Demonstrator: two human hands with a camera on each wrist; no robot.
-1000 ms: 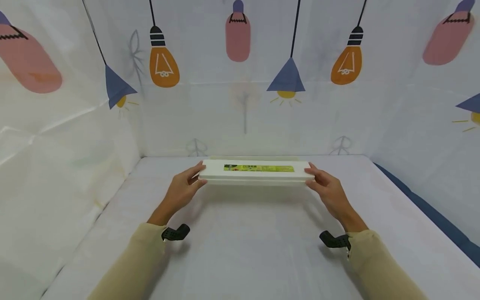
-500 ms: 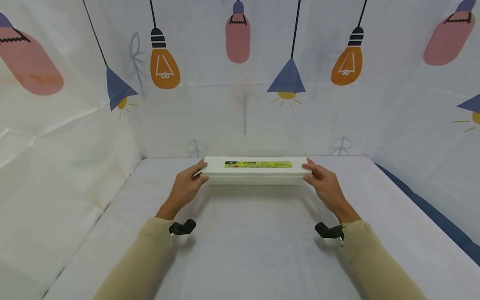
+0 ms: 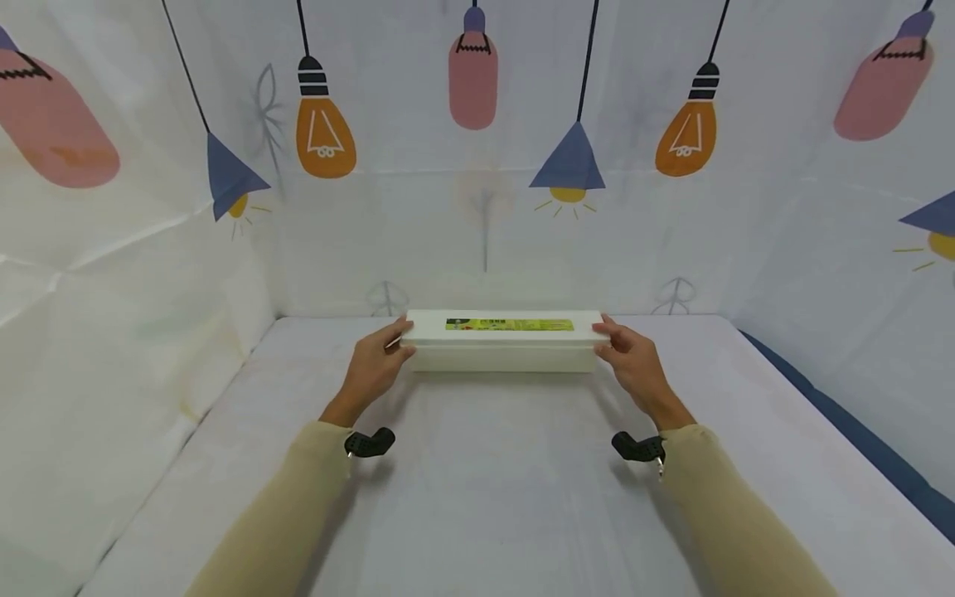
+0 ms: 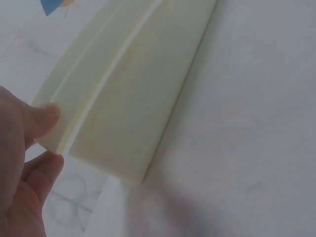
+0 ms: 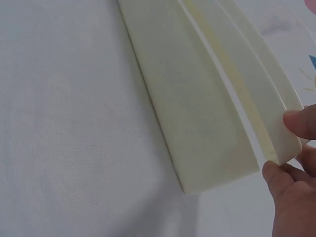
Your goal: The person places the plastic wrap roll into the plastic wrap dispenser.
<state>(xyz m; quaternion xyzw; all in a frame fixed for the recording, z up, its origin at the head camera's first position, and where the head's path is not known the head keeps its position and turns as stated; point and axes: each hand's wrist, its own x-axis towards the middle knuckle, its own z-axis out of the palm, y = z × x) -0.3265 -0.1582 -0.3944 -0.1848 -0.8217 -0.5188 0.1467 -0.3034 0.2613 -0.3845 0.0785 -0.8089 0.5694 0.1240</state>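
Observation:
A long white box [image 3: 507, 360] stands on the table near its far edge, with a white lid [image 3: 425, 326] over its top. A yellow-green label [image 3: 510, 325] runs along the lid. My left hand [image 3: 370, 365] pinches the lid's left end between thumb and fingers. At the opposite end, my right hand [image 3: 634, 365] pinches it the same way. Both wrist views show the box's smooth front wall [image 4: 138, 94] below a pale strip under the lid's rim; whether the lid is fully seated I cannot tell. The box's back is hidden.
White cloth covers the table [image 3: 477, 497]. Behind it hangs a white curtain [image 3: 418, 224] printed with lamps and bulbs. A blue strip [image 3: 843, 414] borders the right side. Dark wrist devices [image 3: 370, 443] sit at both sleeves.
Both hands have lowered the lid away from me onto the box and drawn slightly closer together. More of the box's front wall shows below the lid.

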